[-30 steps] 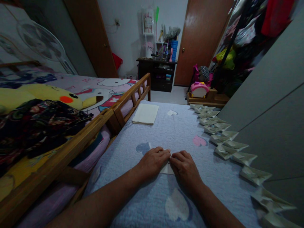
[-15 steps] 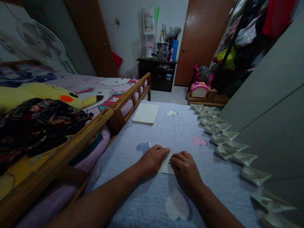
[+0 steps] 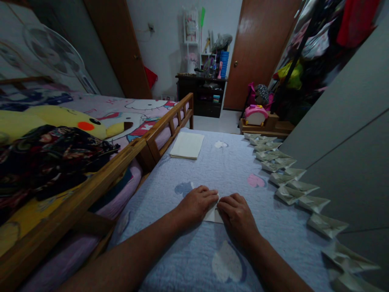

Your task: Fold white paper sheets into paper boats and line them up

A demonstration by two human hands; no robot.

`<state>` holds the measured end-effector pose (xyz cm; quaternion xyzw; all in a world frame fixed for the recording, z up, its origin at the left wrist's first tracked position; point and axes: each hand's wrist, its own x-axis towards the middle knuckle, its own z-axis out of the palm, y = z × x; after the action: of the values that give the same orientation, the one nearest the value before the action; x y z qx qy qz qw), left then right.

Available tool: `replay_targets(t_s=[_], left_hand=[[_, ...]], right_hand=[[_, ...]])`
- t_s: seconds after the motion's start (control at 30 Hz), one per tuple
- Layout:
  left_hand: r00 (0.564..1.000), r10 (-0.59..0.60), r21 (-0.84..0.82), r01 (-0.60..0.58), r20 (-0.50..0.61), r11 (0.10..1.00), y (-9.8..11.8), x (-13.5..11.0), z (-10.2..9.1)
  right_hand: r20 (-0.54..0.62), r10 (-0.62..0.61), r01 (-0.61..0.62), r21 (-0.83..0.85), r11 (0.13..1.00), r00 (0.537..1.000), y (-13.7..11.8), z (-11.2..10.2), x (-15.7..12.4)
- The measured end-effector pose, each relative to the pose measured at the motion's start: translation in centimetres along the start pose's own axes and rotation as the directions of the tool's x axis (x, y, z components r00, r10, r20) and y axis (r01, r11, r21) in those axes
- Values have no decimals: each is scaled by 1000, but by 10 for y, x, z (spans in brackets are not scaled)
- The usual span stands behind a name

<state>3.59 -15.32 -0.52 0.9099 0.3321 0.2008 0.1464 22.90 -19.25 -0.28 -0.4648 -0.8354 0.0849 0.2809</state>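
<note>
A small folded piece of off-white paper (image 3: 213,215) lies on the bed's quilt, mostly covered by my hands. My left hand (image 3: 199,205) rests on its left side, fingers stretched out and lying flat over it. From the right, my right hand (image 3: 236,211) has its fingers curled and pinched at the paper's upper right part. The fingertips of both hands nearly meet at the top of the fold. Further up the bed sits a stack of flat off-white paper sheets (image 3: 187,145).
Several folded paper boats (image 3: 327,224) line the quilt's right edge beside a pale cabinet (image 3: 349,162). On the left, a wooden bed rail (image 3: 121,162) separates this bed from another with a yellow plush toy (image 3: 60,117). The light blue quilt (image 3: 164,243) has heart patches.
Both hands stay almost in the same place on the paper. The left fingers have shifted very slightly over the fold's top.
</note>
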Motion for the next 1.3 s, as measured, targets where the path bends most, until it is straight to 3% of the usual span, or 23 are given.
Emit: replay_targets(t_s=[0.43, 0.73, 1.1, 1.3], left_hand=[[998, 56, 260, -60, 23, 964, 0, -4, 6], [999, 32, 266, -39, 30, 963, 2, -3, 6], [999, 35, 256, -42, 31, 966, 3, -3, 5], [999, 24, 256, -35, 45, 966, 4, -2, 2]], right_hand=[[78, 27, -28, 9, 1000, 997, -7, -9, -8], [85, 10, -6, -45, 999, 996, -6, -8, -7], [101, -16, 39, -224, 974, 995, -11, -17, -10], [76, -33, 49, -225, 973, 997, -10, -22, -18]])
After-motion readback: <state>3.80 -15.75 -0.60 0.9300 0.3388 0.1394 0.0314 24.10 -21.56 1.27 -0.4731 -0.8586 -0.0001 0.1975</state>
